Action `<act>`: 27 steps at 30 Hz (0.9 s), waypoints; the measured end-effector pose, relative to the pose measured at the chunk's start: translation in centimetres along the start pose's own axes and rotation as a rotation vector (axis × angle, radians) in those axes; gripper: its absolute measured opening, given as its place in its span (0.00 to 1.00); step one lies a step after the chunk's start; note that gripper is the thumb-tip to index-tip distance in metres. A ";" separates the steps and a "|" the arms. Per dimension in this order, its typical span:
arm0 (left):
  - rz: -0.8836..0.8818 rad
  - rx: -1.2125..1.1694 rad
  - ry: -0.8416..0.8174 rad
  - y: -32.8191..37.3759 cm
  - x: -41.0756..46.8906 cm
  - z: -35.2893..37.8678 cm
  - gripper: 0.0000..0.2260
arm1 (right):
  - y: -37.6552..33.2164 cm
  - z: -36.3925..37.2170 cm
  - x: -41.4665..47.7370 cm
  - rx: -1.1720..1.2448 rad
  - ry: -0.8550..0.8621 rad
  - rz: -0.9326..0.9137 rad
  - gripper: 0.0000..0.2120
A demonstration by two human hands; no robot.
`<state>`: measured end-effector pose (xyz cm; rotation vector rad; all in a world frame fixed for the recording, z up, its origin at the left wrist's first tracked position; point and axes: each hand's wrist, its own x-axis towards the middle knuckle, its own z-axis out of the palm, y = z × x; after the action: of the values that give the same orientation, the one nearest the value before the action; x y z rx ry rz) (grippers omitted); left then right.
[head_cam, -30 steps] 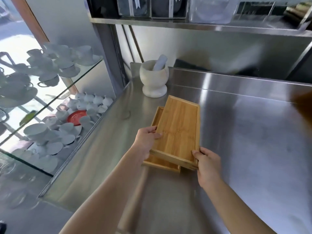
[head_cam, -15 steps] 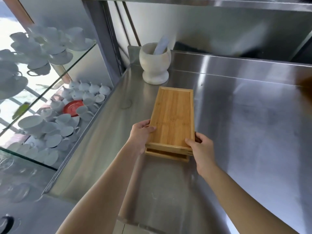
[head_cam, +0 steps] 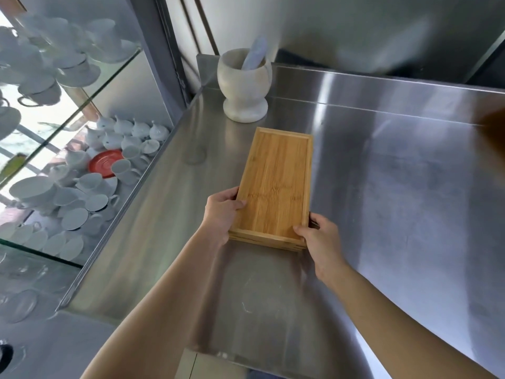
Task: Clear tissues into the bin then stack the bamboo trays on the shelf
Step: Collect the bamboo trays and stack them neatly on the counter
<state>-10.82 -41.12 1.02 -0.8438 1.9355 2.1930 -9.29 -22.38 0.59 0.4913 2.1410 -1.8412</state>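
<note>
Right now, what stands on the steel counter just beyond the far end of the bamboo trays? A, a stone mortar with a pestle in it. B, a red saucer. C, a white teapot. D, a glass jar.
A: a pale stone mortar with a pestle leaning inside stands on the steel counter just past the far end of the bamboo trays.

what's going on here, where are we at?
A person is stacking bamboo trays on a steel shelf. The left hand holds the stack's near left edge and the right hand its near right corner. The top tray sits squared on the one beneath, lying flat on the shelf. A stone mortar stands behind it. No tissues or bin in view.
</note>
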 end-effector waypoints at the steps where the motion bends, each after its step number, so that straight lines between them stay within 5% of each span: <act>1: 0.002 -0.004 -0.007 0.0 0.0 0.0 0.15 | 0.0 -0.1 0.1 -0.012 0.002 0.003 0.21; 27: -0.016 0.126 -0.089 0.1 -0.8 0.4 0.16 | -0.6 0.5 1.2 -0.167 -0.036 -0.120 0.18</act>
<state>-10.37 -40.59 1.51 -0.7277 1.9932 2.0373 -10.59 -22.88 0.55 0.2960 2.3197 -1.6963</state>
